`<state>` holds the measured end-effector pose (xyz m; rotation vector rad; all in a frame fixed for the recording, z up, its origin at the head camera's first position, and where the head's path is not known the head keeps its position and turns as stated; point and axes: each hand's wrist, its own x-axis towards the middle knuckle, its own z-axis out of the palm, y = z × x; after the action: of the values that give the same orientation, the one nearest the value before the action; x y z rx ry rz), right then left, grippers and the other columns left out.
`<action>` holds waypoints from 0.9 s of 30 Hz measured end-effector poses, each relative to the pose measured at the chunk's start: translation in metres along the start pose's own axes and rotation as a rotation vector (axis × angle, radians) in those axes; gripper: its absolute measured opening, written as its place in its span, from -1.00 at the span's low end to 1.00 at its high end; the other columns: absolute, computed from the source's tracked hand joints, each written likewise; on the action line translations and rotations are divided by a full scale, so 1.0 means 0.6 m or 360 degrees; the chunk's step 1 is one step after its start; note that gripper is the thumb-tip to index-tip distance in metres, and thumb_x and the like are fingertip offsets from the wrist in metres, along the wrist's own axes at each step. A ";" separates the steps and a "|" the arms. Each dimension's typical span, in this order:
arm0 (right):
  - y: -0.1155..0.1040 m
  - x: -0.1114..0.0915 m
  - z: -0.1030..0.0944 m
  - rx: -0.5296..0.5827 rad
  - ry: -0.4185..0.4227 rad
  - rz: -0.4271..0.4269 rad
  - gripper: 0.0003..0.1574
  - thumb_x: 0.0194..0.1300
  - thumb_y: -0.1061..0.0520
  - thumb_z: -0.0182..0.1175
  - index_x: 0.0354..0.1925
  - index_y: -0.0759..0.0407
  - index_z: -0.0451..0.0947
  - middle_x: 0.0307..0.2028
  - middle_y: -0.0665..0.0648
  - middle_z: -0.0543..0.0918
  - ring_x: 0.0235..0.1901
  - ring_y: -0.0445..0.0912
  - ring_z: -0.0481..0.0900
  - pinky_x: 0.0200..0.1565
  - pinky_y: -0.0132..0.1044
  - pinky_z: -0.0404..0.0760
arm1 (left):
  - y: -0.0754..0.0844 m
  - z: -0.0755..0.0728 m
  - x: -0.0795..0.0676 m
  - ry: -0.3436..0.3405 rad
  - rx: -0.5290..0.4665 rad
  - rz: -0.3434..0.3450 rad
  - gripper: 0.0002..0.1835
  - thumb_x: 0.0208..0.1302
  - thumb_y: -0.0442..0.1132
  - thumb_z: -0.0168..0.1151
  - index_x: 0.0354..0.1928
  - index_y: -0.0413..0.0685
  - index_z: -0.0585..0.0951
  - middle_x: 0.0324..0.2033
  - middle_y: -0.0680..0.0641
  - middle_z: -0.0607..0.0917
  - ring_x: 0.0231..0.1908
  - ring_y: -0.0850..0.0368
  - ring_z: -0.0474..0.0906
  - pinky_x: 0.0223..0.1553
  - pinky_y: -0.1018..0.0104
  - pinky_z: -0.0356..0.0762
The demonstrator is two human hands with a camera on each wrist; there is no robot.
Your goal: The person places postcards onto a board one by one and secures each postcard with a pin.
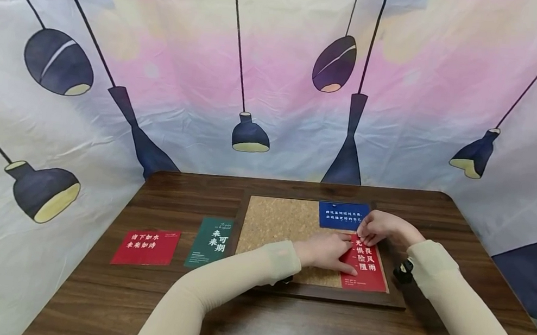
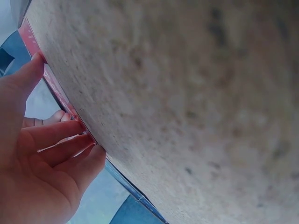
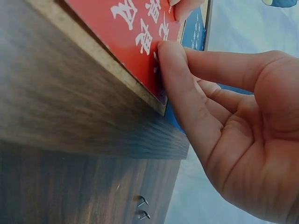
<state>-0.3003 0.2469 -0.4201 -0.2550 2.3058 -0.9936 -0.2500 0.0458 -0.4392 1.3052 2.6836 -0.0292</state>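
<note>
A red card with white lettering lies upright in portrait on the right part of a framed cork board. My left hand rests on the card's left side, its thumb spread from the other fingers, which press the card further up. At the card's upper right, my right hand pinches thumb and index finger together against its surface. What lies between those fingertips is hidden. Just above the red card, a blue card with white lettering sits on the cork, a small pin near its top edge.
Left of the board, a green card and another red card lie on the dark wooden table. Two small tacks lie on the wood to the right of the board. A lamp-patterned cloth hangs behind.
</note>
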 end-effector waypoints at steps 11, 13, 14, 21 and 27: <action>-0.003 -0.001 -0.003 -0.0035 -0.0002 0.0017 -0.80 0.42 0.39 0.03 -0.23 0.47 0.59 -0.41 0.15 0.65 -0.43 -0.16 0.62 -0.23 -0.21 0.72 | -0.001 -0.001 0.003 0.0003 -0.0020 0.0009 -0.19 0.28 0.42 0.15 0.34 -0.03 0.53 0.36 -0.02 0.49 0.23 0.22 0.51 0.19 0.37 0.48; -0.003 -0.001 -0.004 -0.0033 -0.0019 0.0015 -0.80 0.43 0.39 0.03 -0.23 0.48 0.59 -0.40 0.14 0.65 -0.43 -0.17 0.62 -0.21 -0.21 0.73 | -0.001 -0.002 0.002 -0.0007 -0.0023 0.0009 -0.19 0.28 0.42 0.15 0.34 -0.03 0.53 0.36 -0.02 0.48 0.24 0.22 0.50 0.19 0.37 0.48; -0.004 0.000 -0.004 -0.0027 -0.0022 0.0019 -0.80 0.44 0.39 0.03 -0.23 0.48 0.59 -0.40 0.14 0.65 -0.43 -0.17 0.62 -0.21 -0.20 0.73 | -0.001 -0.001 0.002 -0.0008 -0.0024 0.0009 -0.19 0.29 0.42 0.15 0.34 -0.03 0.53 0.37 -0.02 0.48 0.24 0.22 0.50 0.18 0.37 0.48; -0.009 0.000 -0.002 0.0023 0.0019 0.0064 -0.80 0.46 0.40 0.01 -0.22 0.50 0.57 -0.39 0.18 0.65 -0.42 -0.16 0.64 -0.21 -0.20 0.73 | -0.004 0.000 0.005 -0.0005 -0.0036 0.0024 -0.19 0.29 0.41 0.15 0.35 -0.04 0.53 0.38 -0.04 0.46 0.28 0.20 0.47 0.21 0.37 0.46; -0.006 -0.003 0.001 0.0086 0.0045 0.0078 -0.79 0.47 0.41 -0.01 -0.16 0.54 0.56 -0.37 0.20 0.65 -0.41 -0.16 0.64 -0.22 -0.24 0.72 | -0.003 0.001 0.003 -0.0014 -0.0037 0.0023 -0.19 0.30 0.41 0.14 0.35 -0.05 0.53 0.38 -0.03 0.46 0.28 0.20 0.46 0.20 0.39 0.46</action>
<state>-0.2987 0.2444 -0.4173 -0.1630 2.2953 -1.0398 -0.2525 0.0461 -0.4402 1.3145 2.6585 -0.0018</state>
